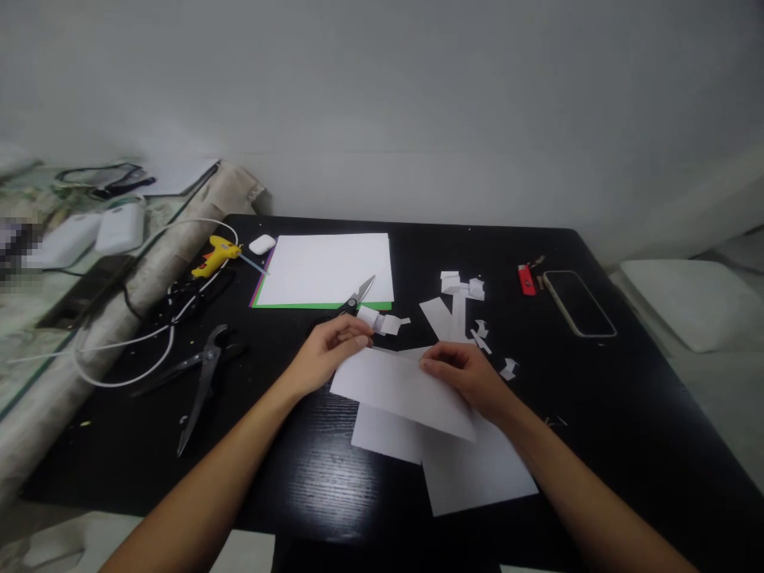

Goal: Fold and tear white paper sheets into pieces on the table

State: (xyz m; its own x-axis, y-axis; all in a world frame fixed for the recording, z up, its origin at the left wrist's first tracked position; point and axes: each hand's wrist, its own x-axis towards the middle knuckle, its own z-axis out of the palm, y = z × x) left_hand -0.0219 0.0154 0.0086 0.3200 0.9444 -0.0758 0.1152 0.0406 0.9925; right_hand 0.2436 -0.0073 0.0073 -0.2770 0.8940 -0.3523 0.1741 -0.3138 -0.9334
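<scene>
A white sheet of paper is held tilted above the black table. At its upper left corner, the thumb and fingers of my left hand are closed on it. My right hand pinches the sheet along its upper right edge, fingertips partly hidden. More white paper lies underneath, partly covered. Just beyond my left hand are folded paper scraps and open scissors, whose handles are largely hidden. Cut strips and small scraps lie beyond and beside my right hand.
A stack of paper lies at the back of the table. Leftward are pliers, a yellow glue gun, a white cable and a long roll. A red lighter and phone lie right.
</scene>
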